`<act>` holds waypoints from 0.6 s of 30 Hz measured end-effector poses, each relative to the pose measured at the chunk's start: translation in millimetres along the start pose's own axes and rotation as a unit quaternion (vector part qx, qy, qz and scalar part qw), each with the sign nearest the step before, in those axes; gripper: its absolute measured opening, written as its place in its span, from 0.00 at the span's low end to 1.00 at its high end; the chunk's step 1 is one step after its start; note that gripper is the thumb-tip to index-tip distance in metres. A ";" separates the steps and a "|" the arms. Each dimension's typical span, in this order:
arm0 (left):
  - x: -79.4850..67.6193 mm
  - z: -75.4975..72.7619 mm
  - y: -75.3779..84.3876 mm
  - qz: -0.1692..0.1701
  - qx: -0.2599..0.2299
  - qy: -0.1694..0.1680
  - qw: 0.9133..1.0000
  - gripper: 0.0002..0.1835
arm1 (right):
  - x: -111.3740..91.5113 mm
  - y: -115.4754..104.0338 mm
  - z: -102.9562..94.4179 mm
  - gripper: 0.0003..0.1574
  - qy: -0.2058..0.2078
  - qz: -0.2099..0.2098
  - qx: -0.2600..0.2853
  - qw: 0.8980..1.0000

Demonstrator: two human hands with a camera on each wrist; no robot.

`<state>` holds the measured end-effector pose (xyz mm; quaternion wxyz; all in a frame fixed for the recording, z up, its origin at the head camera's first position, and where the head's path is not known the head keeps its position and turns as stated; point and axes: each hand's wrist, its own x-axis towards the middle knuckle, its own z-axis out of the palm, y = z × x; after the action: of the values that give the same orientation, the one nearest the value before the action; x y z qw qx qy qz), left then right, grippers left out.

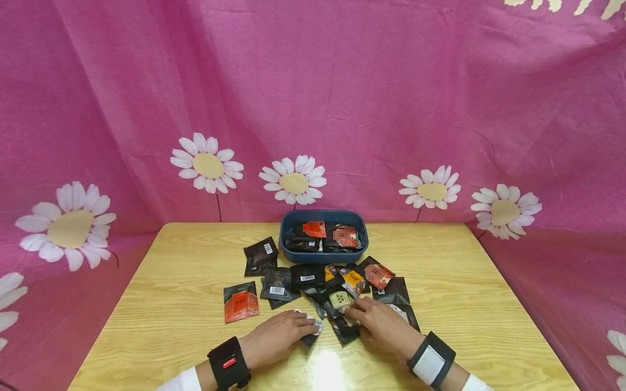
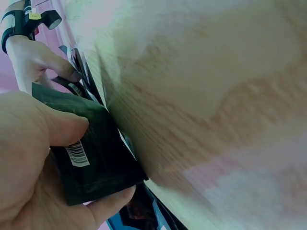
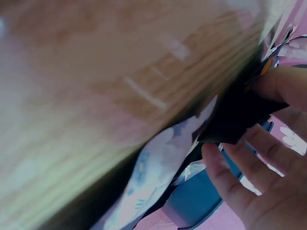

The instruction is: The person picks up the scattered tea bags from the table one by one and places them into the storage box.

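My left hand (image 1: 279, 338) pinches a flat black sachet (image 2: 108, 167) just above the table's near middle. The left wrist view shows the sachet's dark back with a white barcode label, the thumb lying on it; its pale printed side shows in the head view. To the right, my right hand (image 1: 383, 326) reaches into a loose pile of sachets. In the right wrist view, its thumb and fingers hold a dark sachet (image 3: 235, 115), whose printing is hidden. Close to those fingertips lies a sachet with a cream label (image 1: 340, 300). A white, blue-patterned sachet (image 3: 156, 165) lies beside the hand.
A blue bin (image 1: 324, 259) holding red-and-black sachets stands at the table's back edge. Black barcoded sachets (image 1: 280, 283) overlap left of the pile, with a red-fronted sachet (image 1: 241, 302) farther left. More sachets, one red-labelled (image 1: 379, 275), lie right. A pink flowered cloth (image 1: 342, 108) hangs behind.
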<state>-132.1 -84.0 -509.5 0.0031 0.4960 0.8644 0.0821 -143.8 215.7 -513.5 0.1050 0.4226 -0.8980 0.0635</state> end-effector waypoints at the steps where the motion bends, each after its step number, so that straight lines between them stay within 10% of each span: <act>1: -0.3 -0.5 -0.3 0.000 -0.002 0.001 1.000 0.30 | 0.5 0.2 0.9 0.30 0.002 0.001 -0.005 1.000; 10: -3.0 -14.2 -2.4 -0.026 -0.049 0.021 0.998 0.26 | 2.8 -0.5 -13.3 0.22 -0.001 0.016 -0.040 0.999; 18: -6.0 -61.7 -12.9 -0.044 -0.013 0.050 0.998 0.36 | 2.6 6.1 -59.5 0.30 0.049 0.016 0.005 0.999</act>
<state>-145.5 -104.1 -450.9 -0.0298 0.4527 0.8833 0.1179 -142.1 229.7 -455.3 0.1456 0.4053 -0.8980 0.0900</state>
